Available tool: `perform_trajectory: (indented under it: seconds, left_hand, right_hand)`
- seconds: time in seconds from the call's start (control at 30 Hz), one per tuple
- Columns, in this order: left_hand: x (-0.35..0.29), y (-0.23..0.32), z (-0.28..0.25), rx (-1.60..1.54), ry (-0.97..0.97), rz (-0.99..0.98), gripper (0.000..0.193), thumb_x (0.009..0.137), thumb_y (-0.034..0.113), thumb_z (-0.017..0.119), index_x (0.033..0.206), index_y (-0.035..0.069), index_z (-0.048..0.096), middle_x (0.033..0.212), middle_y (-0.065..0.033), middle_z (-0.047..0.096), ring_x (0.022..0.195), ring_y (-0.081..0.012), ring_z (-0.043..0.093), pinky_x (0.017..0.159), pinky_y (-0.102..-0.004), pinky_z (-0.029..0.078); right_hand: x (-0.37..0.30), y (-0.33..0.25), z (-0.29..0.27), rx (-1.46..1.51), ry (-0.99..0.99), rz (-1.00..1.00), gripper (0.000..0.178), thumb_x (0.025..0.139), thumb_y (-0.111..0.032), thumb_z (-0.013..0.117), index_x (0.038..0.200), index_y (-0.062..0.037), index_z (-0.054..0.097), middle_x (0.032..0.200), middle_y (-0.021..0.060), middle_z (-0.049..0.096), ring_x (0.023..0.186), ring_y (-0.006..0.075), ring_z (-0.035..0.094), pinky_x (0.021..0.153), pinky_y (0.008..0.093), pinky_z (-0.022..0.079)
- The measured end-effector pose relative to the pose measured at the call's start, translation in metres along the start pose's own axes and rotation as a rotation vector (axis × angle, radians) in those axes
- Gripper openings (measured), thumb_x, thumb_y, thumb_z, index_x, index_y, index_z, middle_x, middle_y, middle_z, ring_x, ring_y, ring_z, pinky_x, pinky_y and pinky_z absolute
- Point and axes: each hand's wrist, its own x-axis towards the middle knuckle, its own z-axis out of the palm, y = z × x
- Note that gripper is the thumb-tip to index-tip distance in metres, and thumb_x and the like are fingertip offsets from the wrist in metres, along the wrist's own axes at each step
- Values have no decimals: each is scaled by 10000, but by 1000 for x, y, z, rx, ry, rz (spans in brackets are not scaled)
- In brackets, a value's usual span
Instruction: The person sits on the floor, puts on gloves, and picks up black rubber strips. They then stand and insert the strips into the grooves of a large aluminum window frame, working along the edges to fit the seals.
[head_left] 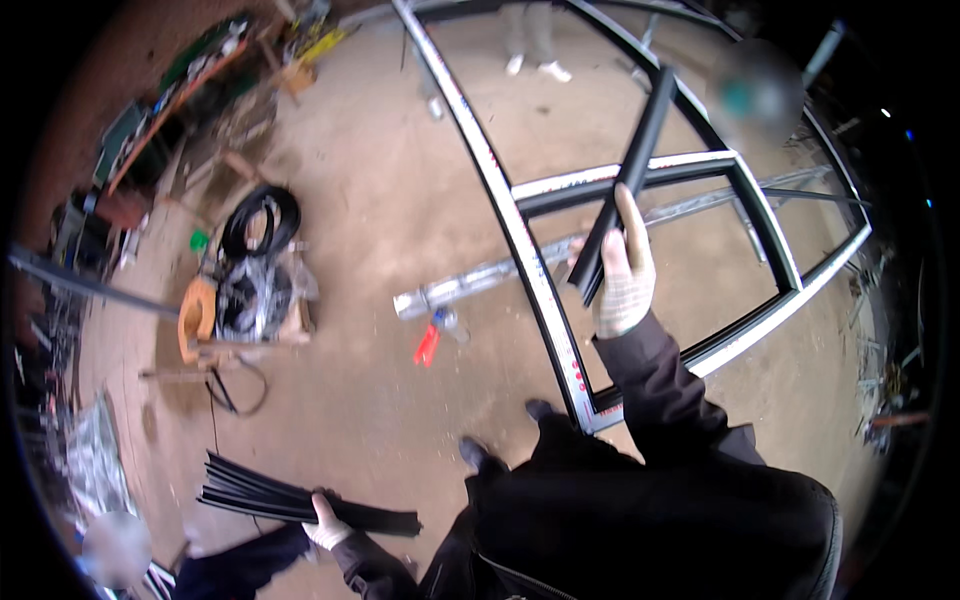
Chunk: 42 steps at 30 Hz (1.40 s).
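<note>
My left hand (325, 522), in a light glove, is closed around a bundle of black rubber-like strips (260, 490) low at the left. The strips fan out at their left end. My right hand (628, 275), gloved too, grips a long black profile strip (642, 140) slanting up and away to the right. It is held over a large window-like frame (480, 150) with white faces and black edges. A smaller inner section (768, 225) of the frame lies right of that hand. I cannot tell whether the strip touches the frame.
A silvery metal bar (450, 290) runs beneath the frame. A red-handled tool (427, 342) lies on the floor. Coiled black hose (262, 222) and a plastic-wrapped bundle (250, 300) are at left, near a cluttered bench (180, 100). Other people stand at the far side, right and lower left.
</note>
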Motion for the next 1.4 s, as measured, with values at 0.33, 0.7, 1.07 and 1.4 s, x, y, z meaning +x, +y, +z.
perform_trajectory:
  seconds: [0.33,0.7,1.07,1.4]
  left_hand:
    - [124,26,58,-14,-256,56,239,815,114,788,948,7,621,737,-87,642,599,-200,614,561,-332,525]
    - [199,43,161,55,-215,15,255,809,104,782,973,-9,622,709,-89,627,566,-212,599,546,-337,527]
    - [230,84,286,186,-382,-52,392,831,227,819,1104,38,611,900,-72,658,728,-199,623,674,-326,553]
    - [298,48,423,298,-664,-18,316,824,194,833,1026,31,653,906,-61,680,731,-182,638,700,-314,555]
  right_hand:
    - [-29,3,9,-550,419,-67,522,946,-17,597,1449,-94,481,724,-50,581,601,23,536,564,192,441]
    - [2,61,-25,-322,426,-19,501,1024,-159,517,1471,-49,322,1170,172,627,1013,275,683,874,384,590]
    - [43,41,-16,-1267,399,-56,499,849,14,644,1321,-132,571,870,70,641,838,197,646,731,289,535]
    - [65,-24,35,-1739,141,-765,381,663,-83,741,1020,-86,608,858,150,611,731,328,629,633,406,523]
